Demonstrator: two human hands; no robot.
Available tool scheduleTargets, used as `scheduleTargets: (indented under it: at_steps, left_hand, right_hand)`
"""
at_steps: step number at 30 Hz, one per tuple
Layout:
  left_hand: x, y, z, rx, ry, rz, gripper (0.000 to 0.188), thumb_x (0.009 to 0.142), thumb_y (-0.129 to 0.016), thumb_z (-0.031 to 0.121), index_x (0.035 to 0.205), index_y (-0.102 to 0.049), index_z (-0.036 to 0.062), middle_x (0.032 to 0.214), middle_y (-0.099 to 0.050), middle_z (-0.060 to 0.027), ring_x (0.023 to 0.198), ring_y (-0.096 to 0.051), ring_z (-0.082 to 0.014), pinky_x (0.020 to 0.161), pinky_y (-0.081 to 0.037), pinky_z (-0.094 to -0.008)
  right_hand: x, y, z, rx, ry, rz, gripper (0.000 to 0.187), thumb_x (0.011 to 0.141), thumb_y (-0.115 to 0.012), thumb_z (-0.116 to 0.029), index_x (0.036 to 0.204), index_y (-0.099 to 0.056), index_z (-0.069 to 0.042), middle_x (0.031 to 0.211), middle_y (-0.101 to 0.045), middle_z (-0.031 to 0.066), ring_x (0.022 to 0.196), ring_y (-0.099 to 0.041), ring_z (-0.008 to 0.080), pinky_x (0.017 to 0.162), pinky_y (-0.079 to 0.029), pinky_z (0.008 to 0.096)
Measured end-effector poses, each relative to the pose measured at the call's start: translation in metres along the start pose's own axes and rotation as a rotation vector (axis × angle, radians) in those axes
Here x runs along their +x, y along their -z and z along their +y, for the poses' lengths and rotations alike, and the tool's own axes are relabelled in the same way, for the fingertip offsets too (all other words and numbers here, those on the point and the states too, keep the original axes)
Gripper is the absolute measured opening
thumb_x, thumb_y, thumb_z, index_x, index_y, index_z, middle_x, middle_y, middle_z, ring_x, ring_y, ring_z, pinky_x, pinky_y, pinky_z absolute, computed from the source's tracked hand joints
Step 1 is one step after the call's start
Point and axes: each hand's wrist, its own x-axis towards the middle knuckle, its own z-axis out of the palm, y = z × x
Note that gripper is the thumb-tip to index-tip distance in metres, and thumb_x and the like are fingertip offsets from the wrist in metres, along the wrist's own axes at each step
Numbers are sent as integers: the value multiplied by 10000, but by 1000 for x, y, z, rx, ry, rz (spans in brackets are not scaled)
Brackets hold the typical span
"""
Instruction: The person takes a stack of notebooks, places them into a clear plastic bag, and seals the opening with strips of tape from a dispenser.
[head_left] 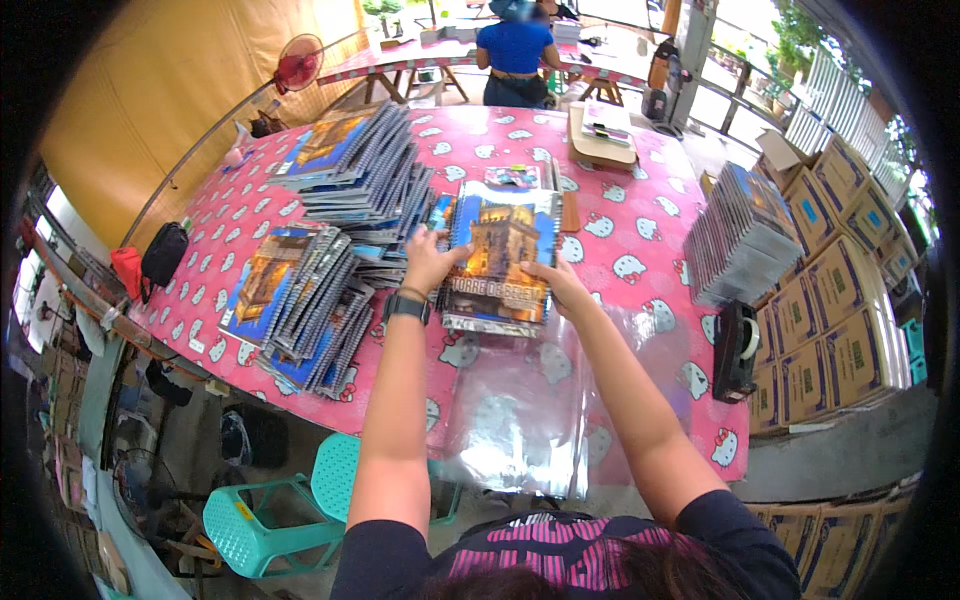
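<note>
Fingers of left hand (428, 262) and right hand (556, 284) clamped on a small stack of notebooks (498, 262) above the pink table (640, 240). Unpacked piles (330, 240) leftward; clear plastic bag (520, 400) empty below; wrapped bundle (742, 232) rightward. Bagging apparently partway.

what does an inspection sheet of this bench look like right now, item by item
surface: table under a pink patterned cloth, bare only in patches
job's things: stack of spiral notebooks held at both sides; clear plastic bags lying at the near edge
clutter: fanned notebook piles on the left, another pile on the right, tape dispenser, small box
grippers: left hand and right hand both grip the stack
cables: nothing seen
surroundings: cartons stacked on the right, green stool below, red fan, a person in blue at a far table
</note>
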Motion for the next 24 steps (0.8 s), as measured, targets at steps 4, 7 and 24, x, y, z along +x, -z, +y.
scheduleTargets:
  at_steps: [4,7,24]
  left_hand:
    - [10,-36,-5,-361,198,-183,702,701,-785,341,1201,-496,-57,1055,-627,-172,929,-614,-233,863,-474,-340]
    - [-32,-28,28,-899,252,-249,811,653,-834,215,1286,-394,-34,1138,-575,-112,997,-571,-187,878,-474,-344]
    - [-212,-77,141,-1180,215,-735,1063,536,-875,118,1386,-246,15,1224,-504,-123,1131,-507,-217,952,-422,-335]
  right_hand:
    - [39,17,11,135,-80,3,739,711,-716,-70,1329,-311,-30,1070,-558,142,1025,-572,256,798,-523,385]
    - [4,42,30,-1,9,120,823,680,-707,-65,1373,-264,-45,1159,-516,143,1120,-515,256,885,-471,371]
    - [-238,144,36,-377,-32,259,681,586,-824,-31,1202,-535,-4,1060,-612,59,1014,-566,169,845,-495,318]
